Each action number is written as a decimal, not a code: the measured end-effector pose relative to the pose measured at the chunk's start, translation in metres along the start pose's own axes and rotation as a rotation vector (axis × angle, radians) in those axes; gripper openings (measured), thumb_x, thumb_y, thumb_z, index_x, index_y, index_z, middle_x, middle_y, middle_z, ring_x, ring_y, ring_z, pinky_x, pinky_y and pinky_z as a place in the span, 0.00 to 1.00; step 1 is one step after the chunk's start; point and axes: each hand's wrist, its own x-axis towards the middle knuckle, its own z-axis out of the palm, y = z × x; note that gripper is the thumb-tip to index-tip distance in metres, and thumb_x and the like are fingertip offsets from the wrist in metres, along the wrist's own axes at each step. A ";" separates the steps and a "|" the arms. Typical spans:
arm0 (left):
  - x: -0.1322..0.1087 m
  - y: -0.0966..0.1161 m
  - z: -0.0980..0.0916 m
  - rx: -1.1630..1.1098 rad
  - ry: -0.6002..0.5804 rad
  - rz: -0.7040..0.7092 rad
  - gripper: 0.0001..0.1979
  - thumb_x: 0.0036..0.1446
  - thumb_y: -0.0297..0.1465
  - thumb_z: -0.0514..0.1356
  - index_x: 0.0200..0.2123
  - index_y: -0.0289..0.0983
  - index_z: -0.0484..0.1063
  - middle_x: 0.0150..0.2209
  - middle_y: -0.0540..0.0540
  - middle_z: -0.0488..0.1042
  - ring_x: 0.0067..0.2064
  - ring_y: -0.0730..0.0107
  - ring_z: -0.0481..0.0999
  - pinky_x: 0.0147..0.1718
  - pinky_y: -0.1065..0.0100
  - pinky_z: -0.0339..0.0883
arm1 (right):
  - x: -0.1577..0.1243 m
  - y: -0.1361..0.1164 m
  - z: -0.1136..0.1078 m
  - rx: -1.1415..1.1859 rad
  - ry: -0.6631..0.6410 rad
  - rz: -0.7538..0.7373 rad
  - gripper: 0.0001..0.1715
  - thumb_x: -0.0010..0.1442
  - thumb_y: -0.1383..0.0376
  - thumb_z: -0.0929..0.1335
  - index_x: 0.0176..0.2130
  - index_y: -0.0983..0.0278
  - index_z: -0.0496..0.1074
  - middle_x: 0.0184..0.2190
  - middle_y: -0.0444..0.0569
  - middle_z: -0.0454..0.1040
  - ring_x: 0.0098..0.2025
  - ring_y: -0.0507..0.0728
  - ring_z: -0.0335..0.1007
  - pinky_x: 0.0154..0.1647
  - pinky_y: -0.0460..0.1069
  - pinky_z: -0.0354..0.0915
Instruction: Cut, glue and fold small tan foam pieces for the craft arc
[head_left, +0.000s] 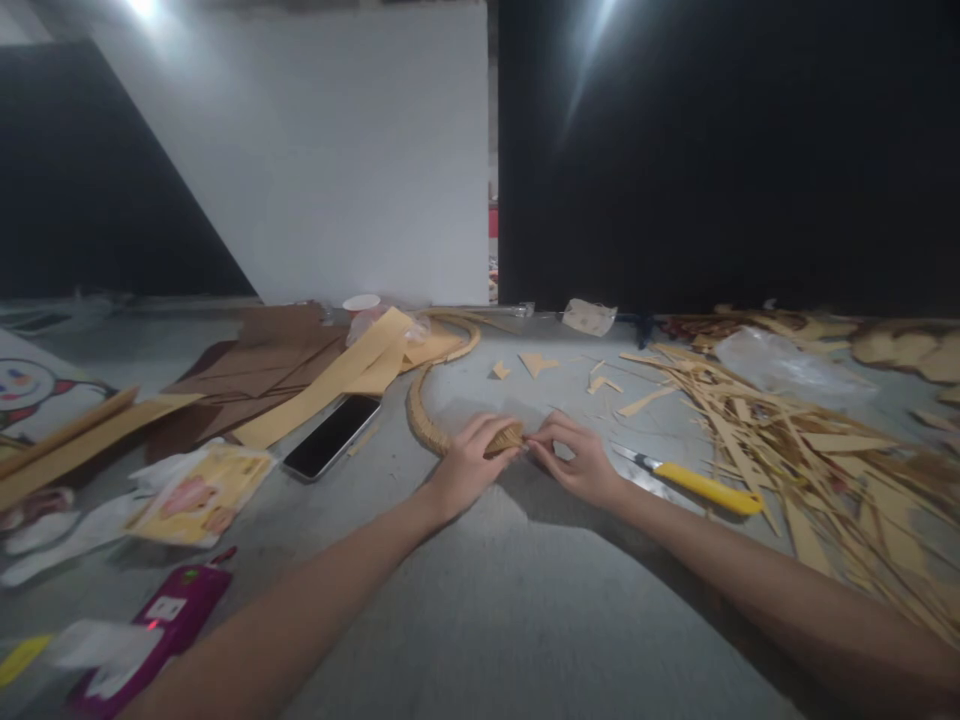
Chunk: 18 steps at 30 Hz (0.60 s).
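Both hands meet at mid-table on the grey work surface (495, 600). Left hand (466, 467) is curled, thumb and fingers pinching the near end of a woven strip (504, 440), a tan braided band of cardboard. Right hand (574, 460) comes in from the right w/ fingers bent, tips touching the same end of the strip; whether it grips or just presses, can't tell. The two hands are nearly touching each other over that end.

From the hands the woven strip runs left & far in a curve, arcing round toward the far edge of the table near a flat cardboard strip (330, 380) that lies diagonally. Just left of the curve lies a phone (332, 436), screen dark, face up. Right of the right hand, close by, lies a yellow-handled knife (694, 485), blade pointing toward the hands. Further right: a big heap of cardboard offcuts (810, 450), thin slivers & wedges, w/ a clear plastic bag (787, 368) at its far side. Far left: brown cardboard sheets (262, 365). Near left: a yellow packet (202, 492) & a magenta pack (169, 620).
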 end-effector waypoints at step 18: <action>0.003 0.005 -0.001 -0.026 -0.028 -0.024 0.15 0.71 0.30 0.64 0.59 0.42 0.72 0.51 0.41 0.78 0.55 0.59 0.80 0.56 0.58 0.75 | 0.005 0.001 0.009 0.086 -0.025 0.285 0.24 0.70 0.47 0.72 0.31 0.61 0.78 0.31 0.48 0.77 0.35 0.57 0.73 0.39 0.52 0.66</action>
